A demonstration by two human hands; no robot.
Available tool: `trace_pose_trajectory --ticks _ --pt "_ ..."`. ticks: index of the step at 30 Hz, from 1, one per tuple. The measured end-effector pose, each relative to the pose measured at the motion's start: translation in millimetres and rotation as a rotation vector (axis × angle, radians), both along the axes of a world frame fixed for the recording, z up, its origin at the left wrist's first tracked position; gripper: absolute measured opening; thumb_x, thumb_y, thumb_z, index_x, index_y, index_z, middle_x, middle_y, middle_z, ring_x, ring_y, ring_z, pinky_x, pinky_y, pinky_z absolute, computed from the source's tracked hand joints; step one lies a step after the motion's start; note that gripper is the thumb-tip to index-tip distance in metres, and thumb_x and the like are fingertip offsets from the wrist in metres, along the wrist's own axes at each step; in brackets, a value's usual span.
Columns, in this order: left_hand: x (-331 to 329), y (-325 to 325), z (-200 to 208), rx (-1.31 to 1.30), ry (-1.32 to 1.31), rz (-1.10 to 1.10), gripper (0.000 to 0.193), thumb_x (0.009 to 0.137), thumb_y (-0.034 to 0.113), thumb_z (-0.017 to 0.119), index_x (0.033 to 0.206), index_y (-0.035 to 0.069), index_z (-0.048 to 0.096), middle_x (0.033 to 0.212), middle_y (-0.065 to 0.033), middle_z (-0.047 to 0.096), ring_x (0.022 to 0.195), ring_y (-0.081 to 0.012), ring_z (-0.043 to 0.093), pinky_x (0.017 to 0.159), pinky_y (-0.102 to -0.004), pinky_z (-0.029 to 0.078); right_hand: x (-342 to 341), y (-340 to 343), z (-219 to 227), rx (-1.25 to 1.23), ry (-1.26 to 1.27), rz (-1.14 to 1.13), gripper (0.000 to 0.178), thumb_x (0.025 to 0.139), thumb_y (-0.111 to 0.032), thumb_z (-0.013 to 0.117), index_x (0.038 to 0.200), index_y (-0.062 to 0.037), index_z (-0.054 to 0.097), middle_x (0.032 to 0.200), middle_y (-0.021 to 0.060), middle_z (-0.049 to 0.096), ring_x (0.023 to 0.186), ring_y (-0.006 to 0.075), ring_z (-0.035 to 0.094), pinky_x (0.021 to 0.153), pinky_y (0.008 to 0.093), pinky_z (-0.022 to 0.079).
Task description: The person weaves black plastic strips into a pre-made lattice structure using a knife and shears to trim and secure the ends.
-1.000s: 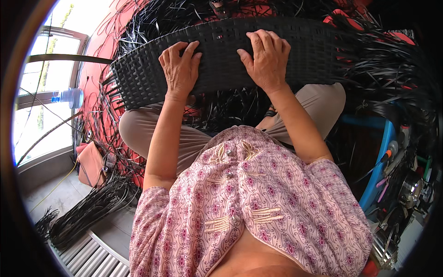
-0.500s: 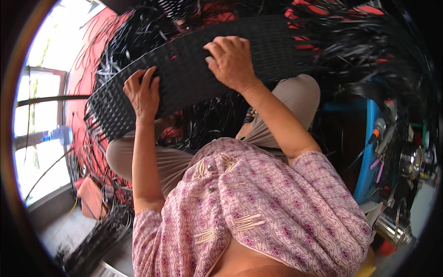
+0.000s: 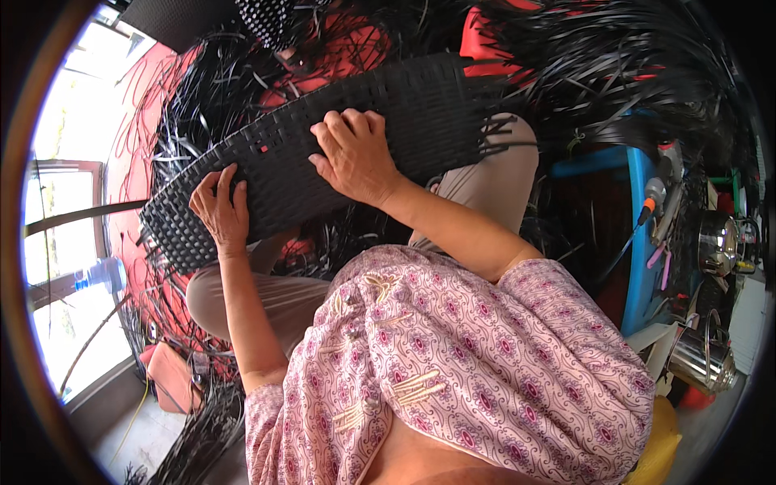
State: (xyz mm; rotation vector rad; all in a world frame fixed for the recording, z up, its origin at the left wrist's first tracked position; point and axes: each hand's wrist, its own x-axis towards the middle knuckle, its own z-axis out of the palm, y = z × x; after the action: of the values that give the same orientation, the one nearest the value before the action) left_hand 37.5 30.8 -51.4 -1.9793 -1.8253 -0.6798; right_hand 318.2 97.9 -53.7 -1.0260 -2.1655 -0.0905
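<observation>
A black woven panel (image 3: 279, 178) of flat strips slants across my lap, its left end lower than its right. Loose strip ends stick out at its right end. On the panel's left part rests my left hand (image 3: 221, 212), fingers bent and apart on the weave. Near the middle, my right hand (image 3: 354, 155) lies on the panel with bent fingers, the thumb apart from them. No strip shows plainly between the fingers of either hand. A small gap in the weave, where red shows through, lies between the hands. The panel's underside is hidden.
Black strips (image 3: 598, 56) lie in a thick bundle at the far right, with more heaped behind the panel over red surfaces. A blue plastic frame (image 3: 638, 242) stands right of my knee. Metal pots (image 3: 702, 356) are beyond it. A pink bag (image 3: 172, 376) sits at left.
The view has shifted, and the panel's right end has come lower and further left. My right hand has come down onto the weave, leftward. My left hand stays on the panel's left part.
</observation>
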Motion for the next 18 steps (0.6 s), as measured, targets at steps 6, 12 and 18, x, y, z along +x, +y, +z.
trace_pose_trajectory --ticks 6,12,18 --pt "-18 -12 15 -0.041 0.049 0.043 0.028 0.094 0.025 0.066 0.120 0.016 0.069 0.118 -0.0061 0.060 0.113 -0.0280 0.054 0.100 -0.0431 0.037 -24 -21 4 -0.067 0.134 0.060 0.045 0.079 -0.028 0.074 0.118 -0.0091 0.060 0.117 0.0056 0.054 0.111 0.0246 0.051 0.092 0.0464 0.038" --pt "104 -8 28 0.019 -0.214 -0.199 0.030 0.085 0.009 0.070 0.114 0.013 0.070 0.117 -0.0057 0.063 0.109 -0.0260 0.057 0.098 -0.0417 0.040 16 -28 -6 -0.064 0.083 0.179 0.039 0.082 -0.018 0.073 0.119 -0.0091 0.063 0.125 0.0063 0.057 0.118 0.0261 0.054 0.099 0.0431 0.039" --pt "168 28 23 -0.064 -0.220 -0.352 0.036 0.086 0.017 0.071 0.121 0.012 0.068 0.117 -0.0047 0.062 0.111 -0.0259 0.055 0.099 -0.0413 0.038 78 -30 3 -0.040 0.031 -0.120 0.044 0.081 -0.023 0.075 0.120 -0.0075 0.063 0.127 0.0087 0.057 0.118 0.0298 0.052 0.100 0.0450 0.038"
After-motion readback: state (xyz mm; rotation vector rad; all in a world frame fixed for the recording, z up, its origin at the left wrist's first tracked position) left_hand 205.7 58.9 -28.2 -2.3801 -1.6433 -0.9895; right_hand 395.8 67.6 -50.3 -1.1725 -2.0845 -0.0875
